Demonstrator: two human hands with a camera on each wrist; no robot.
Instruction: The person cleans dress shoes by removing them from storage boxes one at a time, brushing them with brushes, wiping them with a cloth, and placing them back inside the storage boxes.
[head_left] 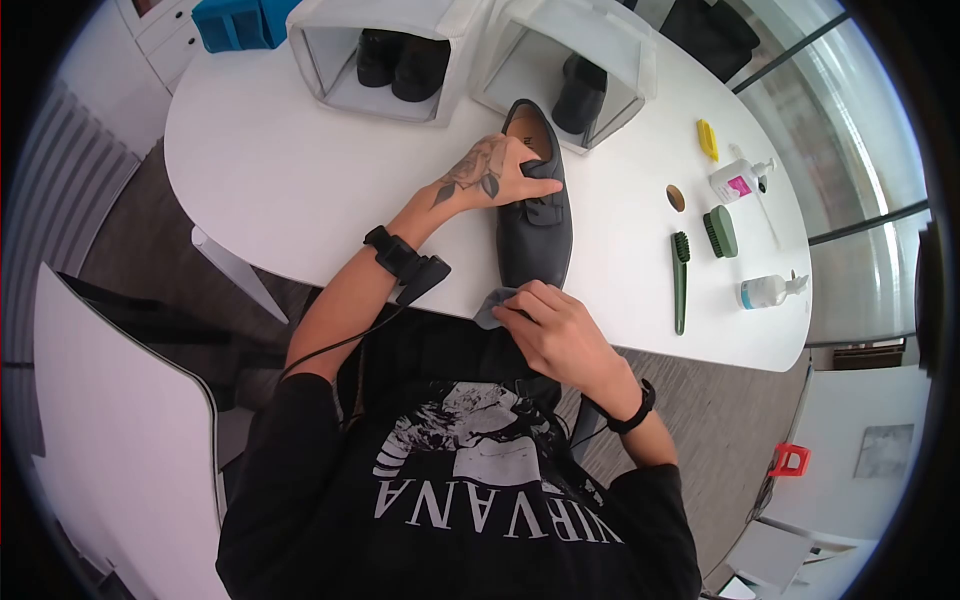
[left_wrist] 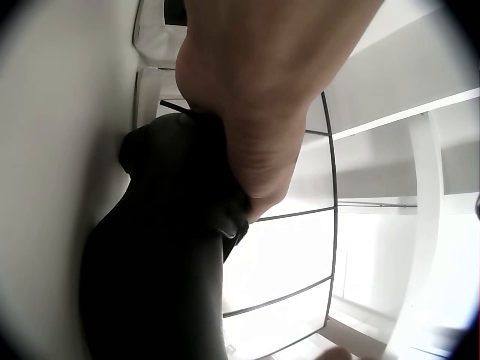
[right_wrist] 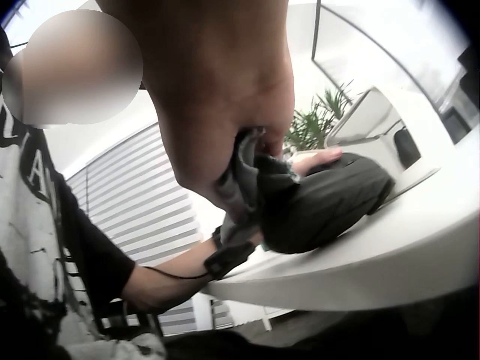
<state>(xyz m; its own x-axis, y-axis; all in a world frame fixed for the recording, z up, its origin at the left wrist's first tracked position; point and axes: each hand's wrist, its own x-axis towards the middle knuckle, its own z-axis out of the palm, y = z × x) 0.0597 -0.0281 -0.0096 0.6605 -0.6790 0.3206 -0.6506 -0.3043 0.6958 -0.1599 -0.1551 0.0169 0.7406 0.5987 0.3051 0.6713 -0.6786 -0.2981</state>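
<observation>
A black leather shoe [head_left: 533, 250] lies on the white table, its toe at the near edge and its tan insole showing at the heel end. My left hand [head_left: 500, 178] grips it at the opening, over the tongue and strap. In the left wrist view the shoe [left_wrist: 157, 277] is a dark shape below the hand [left_wrist: 259, 150]. At the toe, my right hand [head_left: 555, 332] pinches a bunched grey cloth [head_left: 487, 308]. The right wrist view shows the cloth [right_wrist: 244, 184] hanging from the fingers, right against the toe of the shoe [right_wrist: 322, 214].
Behind stand two white boxes with open fronts, one holding a pair of black shoes [head_left: 403, 65], the other a single shoe [head_left: 580, 95]. On the right lie a green-handled brush [head_left: 680, 285], a green block brush [head_left: 720, 232], a yellow item [head_left: 707, 140] and pump bottles [head_left: 735, 182].
</observation>
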